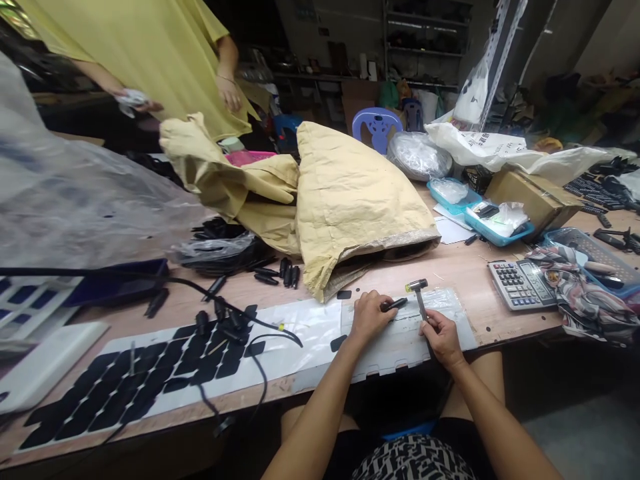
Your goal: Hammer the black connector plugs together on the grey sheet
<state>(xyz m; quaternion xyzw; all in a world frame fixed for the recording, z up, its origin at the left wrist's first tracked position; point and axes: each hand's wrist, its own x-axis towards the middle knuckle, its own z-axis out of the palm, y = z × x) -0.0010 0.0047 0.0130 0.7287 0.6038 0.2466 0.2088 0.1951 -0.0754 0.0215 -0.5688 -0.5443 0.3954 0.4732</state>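
Note:
My left hand (369, 315) is closed around a small black rod-shaped part (395, 305), holding it down on a clear plastic sheet (450, 320) at the table's front edge. My right hand (440, 337) grips the handle of a small hammer (418, 288), whose head hovers just right of the black part's tip. A white sheet with rows of black diamond-shaped pieces (150, 373) lies to the left, with black cables (250, 333) across it.
A big tan paper sack (350, 193) lies behind my hands. A calculator (520, 283), patterned cloth (585, 293), blue trays (493, 227) and a cardboard box (535, 197) sit right. Loose black parts (280, 273) lie centre-left. A person in yellow (165, 60) stands across the table.

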